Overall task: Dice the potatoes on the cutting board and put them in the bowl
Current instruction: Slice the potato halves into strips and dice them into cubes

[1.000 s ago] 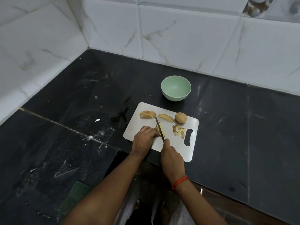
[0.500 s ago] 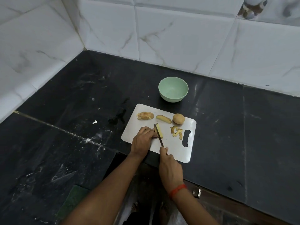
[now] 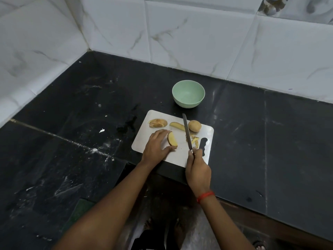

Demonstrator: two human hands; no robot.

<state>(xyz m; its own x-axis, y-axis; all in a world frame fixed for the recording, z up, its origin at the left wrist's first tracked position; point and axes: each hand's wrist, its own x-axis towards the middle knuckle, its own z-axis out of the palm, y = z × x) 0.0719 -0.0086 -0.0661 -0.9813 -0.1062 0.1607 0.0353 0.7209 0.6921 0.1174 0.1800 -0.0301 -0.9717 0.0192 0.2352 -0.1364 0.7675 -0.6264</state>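
Observation:
A white cutting board (image 3: 207,129) lies on the black counter. My left hand (image 3: 156,146) rests on the board with its fingers and thumb around a potato wedge (image 3: 172,139). My right hand (image 3: 197,170) grips the handle of a knife (image 3: 186,133), whose blade points away over the board, lifted clear of the wedge. Further back lie a fanned stack of slices (image 3: 158,123), another wedge (image 3: 177,126) and a whole small potato (image 3: 194,125). Small cut strips (image 3: 195,139) sit right of the blade. The pale green bowl (image 3: 188,93) stands behind the board with nothing in it.
White tiled walls close the counter at the back and left. The counter's front edge runs just under the board, with a step in it near my left wrist. A green pad (image 3: 79,212) lies on the counter at the lower left. White specks dot the counter left of the board.
The knife has left the wedge and swung right, its blade now pointing toward the whole potato. My left hand has spread over the wedge, which lies flat with its cut face up.

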